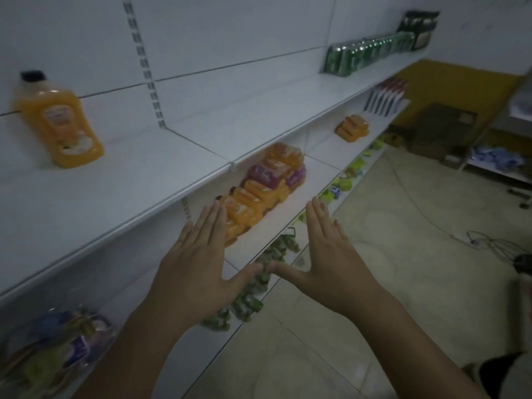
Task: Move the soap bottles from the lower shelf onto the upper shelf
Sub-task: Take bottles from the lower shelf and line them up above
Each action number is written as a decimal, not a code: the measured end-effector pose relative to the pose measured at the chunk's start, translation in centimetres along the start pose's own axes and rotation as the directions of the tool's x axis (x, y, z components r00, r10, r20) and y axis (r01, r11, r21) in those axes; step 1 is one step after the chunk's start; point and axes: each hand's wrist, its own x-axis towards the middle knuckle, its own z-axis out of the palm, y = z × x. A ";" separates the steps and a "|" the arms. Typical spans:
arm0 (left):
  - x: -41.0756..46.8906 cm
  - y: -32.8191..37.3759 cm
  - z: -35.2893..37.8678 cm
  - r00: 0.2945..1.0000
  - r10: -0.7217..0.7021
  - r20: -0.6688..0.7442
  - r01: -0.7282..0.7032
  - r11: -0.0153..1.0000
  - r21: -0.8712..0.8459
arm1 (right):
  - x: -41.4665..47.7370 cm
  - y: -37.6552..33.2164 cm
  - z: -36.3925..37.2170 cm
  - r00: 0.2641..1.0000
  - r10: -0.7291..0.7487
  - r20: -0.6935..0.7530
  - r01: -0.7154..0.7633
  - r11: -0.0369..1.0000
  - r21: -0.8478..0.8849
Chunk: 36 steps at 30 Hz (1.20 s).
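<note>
Two bare hands hover, palms down, before a white metal shop rack. The left hand [195, 266] and right hand [331, 260] are both flat, fingers straight and pressed side by side, thumbs spread toward each other with tips nearly meeting; neither holds anything. The left fingertips overlap the near end of a row of bottles [253, 197] on the lower shelf [276, 223]; whether they touch cannot be told. That row lies packed tight along the back panel, running near to far: glossy orange plastic with pale labels, and a few purple bottles [270, 175] among them toward the far end. Farther right on the same shelf, well apart, sits a small cluster [352, 128] of orange ones. One orange bottle [59, 122] stands upright and alone at the left of the upper shelf [129, 182]: translucent, broad-shouldered, flared at the base, with a dark cap and a pale label. At that shelf's far right end stand green packs [365, 54] in a shiny row, with dark packs [420, 23] beyond them. White boxes [384, 99] with red tops stand under the upper shelf's far end. Below, small green items [259, 280] crowd the bottom shelf, and clear-wrapped goods [54, 349] sit blurred at near left. Pale glossy tiles [374, 283] cover the floor, with thin cables [489, 243] at right.
</note>
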 end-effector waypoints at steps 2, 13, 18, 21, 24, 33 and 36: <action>2.5 2.1 2.4 0.999 0.026 0.032 -0.026 1.000 -0.014 | 0.3 3.9 -0.4 1.000 0.015 0.009 -0.015 1.000 -0.021; 16.4 9.6 11.6 0.977 0.154 0.150 -0.160 0.987 0.029 | 5.6 18.5 0.5 0.989 0.148 0.032 -0.147 0.989 -0.030; 23.9 9.5 15.4 0.970 0.141 0.199 -0.140 0.990 -0.019 | 11.6 22.2 2.0 0.985 0.158 0.064 -0.156 0.987 -0.030; 29.1 9.2 17.2 0.962 0.100 0.253 -0.096 0.995 -0.027 | 16.2 24.1 2.6 0.986 0.146 0.084 -0.144 0.989 -0.021; 33.2 9.0 18.0 0.959 0.046 0.281 -0.034 0.998 -0.048 | 20.6 25.5 3.4 0.990 0.106 0.097 -0.106 0.994 0.002; 40.9 5.3 22.5 0.979 -0.171 0.114 0.200 0.921 -0.335 | 35.2 27.9 9.8 0.996 -0.049 0.074 0.028 0.966 0.257; 43.9 5.1 23.8 0.909 -0.356 0.216 0.416 0.749 -0.516 | 40.9 28.9 13.4 0.987 -0.072 0.142 0.021 0.941 0.337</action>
